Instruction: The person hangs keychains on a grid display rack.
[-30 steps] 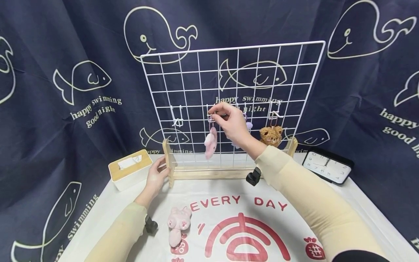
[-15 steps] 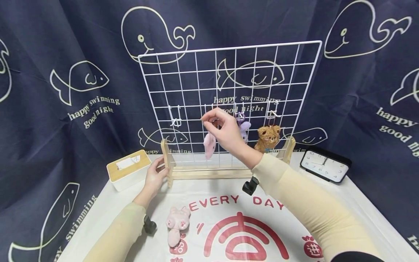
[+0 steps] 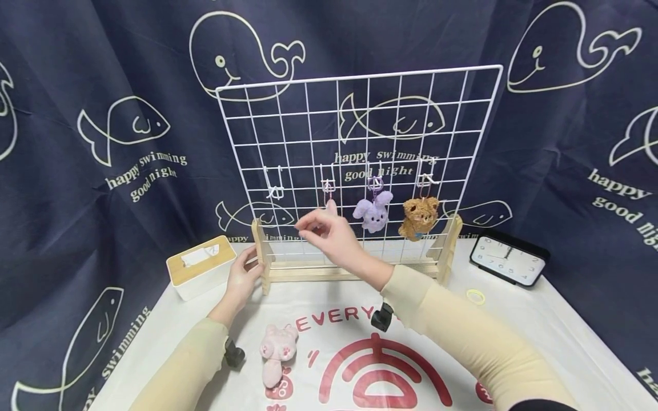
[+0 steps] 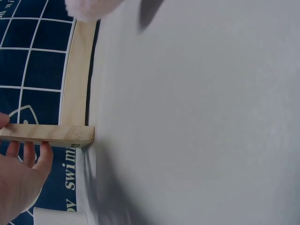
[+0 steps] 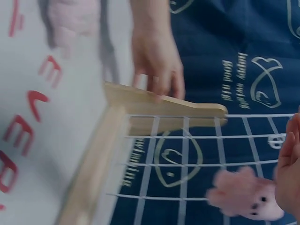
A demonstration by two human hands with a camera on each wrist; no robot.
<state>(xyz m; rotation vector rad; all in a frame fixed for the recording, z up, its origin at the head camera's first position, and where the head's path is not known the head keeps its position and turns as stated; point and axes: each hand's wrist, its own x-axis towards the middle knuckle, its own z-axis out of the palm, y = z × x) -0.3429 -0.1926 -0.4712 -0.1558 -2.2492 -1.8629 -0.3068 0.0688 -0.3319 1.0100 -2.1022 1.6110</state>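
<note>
My left hand point(image 3: 244, 281) grips the left wooden upright point(image 4: 49, 134) of the grid stand, thumb on one face and fingertips on the other. In front of the white wire grid point(image 3: 308, 140), my right hand point(image 3: 333, 235) is loosely bent and holds nothing. Behind it hangs a pink plush keychain point(image 5: 246, 194) by its chain on a white hook point(image 3: 328, 185), mostly hidden in the head view. To its right hang a purple bunny keychain point(image 3: 373, 214) and a brown bear keychain point(image 3: 418, 218). Another pink plush keychain point(image 3: 278, 355) lies on the table near my left forearm.
The leftmost hook point(image 3: 275, 191) bears no toy. A tissue box point(image 3: 201, 267) stands left of the grid, close to my left hand. At the right are a desk clock point(image 3: 509, 260) and a yellow ring point(image 3: 475, 297). A dark curtain point(image 3: 128, 57) hangs behind.
My right hand has come off the pink plush keychain's ring at the hook and moved down and left. The keychain hangs there. My left hand has stayed on the upright.
</note>
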